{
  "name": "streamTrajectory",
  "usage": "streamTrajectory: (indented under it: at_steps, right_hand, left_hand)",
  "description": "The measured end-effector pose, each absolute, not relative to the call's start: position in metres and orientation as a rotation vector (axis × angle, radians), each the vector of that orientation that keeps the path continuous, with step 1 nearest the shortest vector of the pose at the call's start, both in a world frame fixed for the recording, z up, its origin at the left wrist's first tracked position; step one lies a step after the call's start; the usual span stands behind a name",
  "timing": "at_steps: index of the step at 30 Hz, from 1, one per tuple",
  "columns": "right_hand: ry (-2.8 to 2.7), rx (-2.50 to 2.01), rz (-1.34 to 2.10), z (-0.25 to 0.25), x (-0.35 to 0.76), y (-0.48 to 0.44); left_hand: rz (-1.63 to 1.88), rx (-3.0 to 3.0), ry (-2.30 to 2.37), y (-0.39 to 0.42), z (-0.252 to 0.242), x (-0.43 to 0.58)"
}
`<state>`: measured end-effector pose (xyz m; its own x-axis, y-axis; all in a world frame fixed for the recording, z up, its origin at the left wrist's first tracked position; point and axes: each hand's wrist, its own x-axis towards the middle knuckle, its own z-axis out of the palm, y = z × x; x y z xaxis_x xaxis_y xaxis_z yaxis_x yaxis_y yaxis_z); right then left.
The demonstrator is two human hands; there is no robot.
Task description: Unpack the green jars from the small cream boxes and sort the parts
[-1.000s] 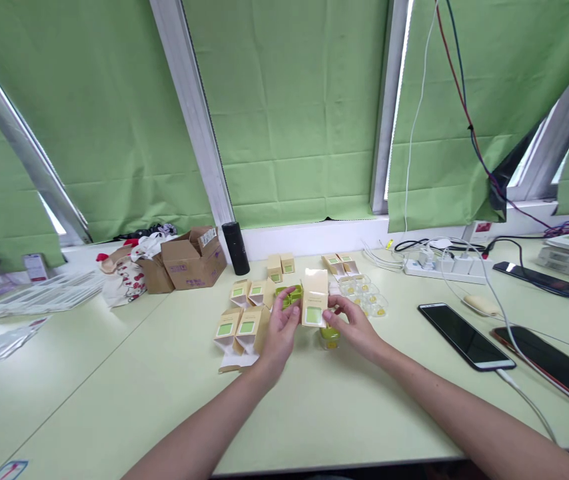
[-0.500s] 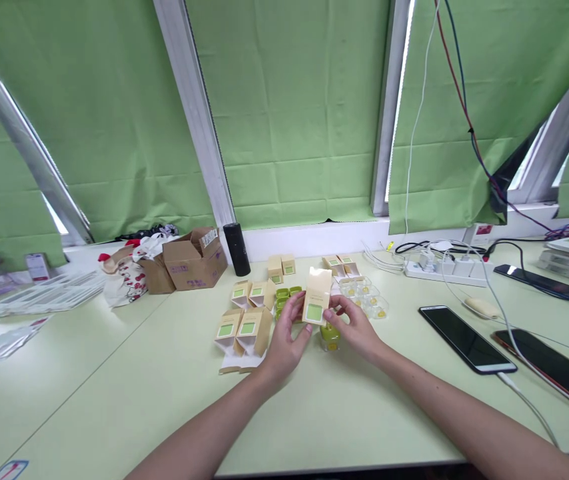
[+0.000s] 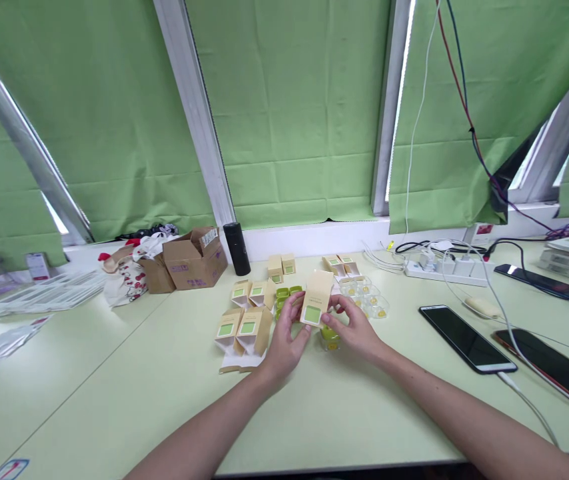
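Note:
A small beige box [image 3: 317,293] with a green square window is held up between both hands. My left hand [image 3: 288,340] grips its left side, and my right hand [image 3: 354,328] pinches its lower right side. Below the box and beside my right fingers, a clear container with green and yellow contents [image 3: 331,339] stands on the table. Several beige boxes with open flaps [image 3: 248,327] stand left of my left hand. Behind that hand, green containers [image 3: 282,293] are partly hidden. Clear cups with yellow bits [image 3: 372,301] lie beyond my right hand.
Smaller beige boxes [image 3: 281,267] stand farther back, near a black cylinder [image 3: 236,249]. A cardboard box [image 3: 195,260] and a printed bag [image 3: 123,277] sit back left. Phones [image 3: 467,339], cables and a power strip [image 3: 447,270] occupy the right side.
The held beige box has tilted slightly and its top has shifted a little right and down. Both hands keep nearly the same position.

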<state>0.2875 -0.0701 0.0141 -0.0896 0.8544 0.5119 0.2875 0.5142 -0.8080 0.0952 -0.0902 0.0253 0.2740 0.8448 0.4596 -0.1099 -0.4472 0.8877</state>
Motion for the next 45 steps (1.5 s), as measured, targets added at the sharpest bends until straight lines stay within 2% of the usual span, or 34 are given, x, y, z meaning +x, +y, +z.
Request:
streamTrajectory:
  at_steps: [25,39,45]
  right_hand:
    - [-1.536,-0.893,0.911,0.013,0.286,-0.068]
    - [-1.389,-0.857,1.097,0.005,0.287,-0.060]
    - [-1.313,-0.819,1.194,0.014,0.285,-0.064]
  left_hand:
    - [1.328,1.655,0.702,-0.088,0.025,0.094]
    - [1.385,1.783,1.047,-0.098,0.032,0.100]
    - [1.371,1.881,0.983,-0.095,0.025,0.095]
